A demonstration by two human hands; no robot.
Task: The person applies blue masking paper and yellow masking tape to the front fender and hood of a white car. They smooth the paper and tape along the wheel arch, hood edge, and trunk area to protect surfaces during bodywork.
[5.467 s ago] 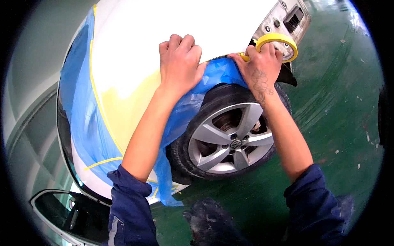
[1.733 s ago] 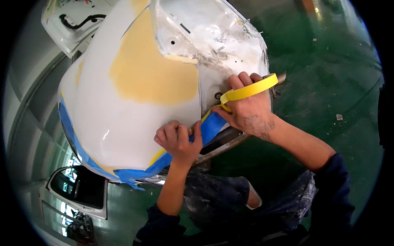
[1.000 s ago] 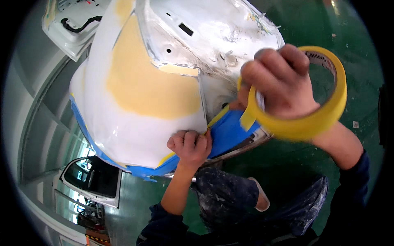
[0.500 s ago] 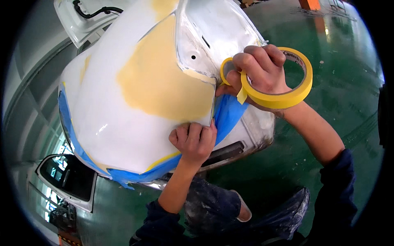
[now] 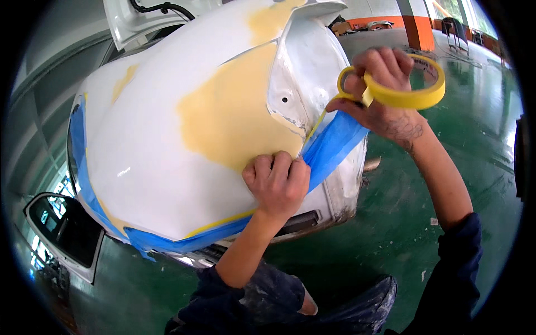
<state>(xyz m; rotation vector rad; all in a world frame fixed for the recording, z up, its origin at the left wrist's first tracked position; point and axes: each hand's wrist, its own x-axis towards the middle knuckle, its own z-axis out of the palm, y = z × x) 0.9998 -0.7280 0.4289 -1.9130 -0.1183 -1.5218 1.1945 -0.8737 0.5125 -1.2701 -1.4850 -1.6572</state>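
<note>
A white car body panel (image 5: 145, 151) fills the middle, with a large beige filler patch (image 5: 234, 111) on it. My left hand (image 5: 279, 181) rests on the panel's lower right edge, fingers curled under; what they grip is hidden. Up to the right, my right hand (image 5: 384, 67) is closed on a yellow masking tape roll (image 5: 416, 99) that loops around the hand. A smaller yellow ring (image 5: 341, 84) sits at its fingers. From there a thin yellow strip (image 5: 317, 125) and a blue masking sheet (image 5: 338, 145) stretch down to the panel's corner beside my left hand.
Blue masking with a yellow edge (image 5: 184, 243) lines the panel's lower rim. At the left is a white car door with dark glass (image 5: 61, 231). An orange-based pillar (image 5: 420, 36) and a chair (image 5: 455, 30) stand far right. Green floor (image 5: 458, 167) surrounds the car.
My right hand has risen and moved right, drawing the strip and blue sheet out from the panel. My left hand has shifted right and slightly up along the edge. The view has tilted up.
</note>
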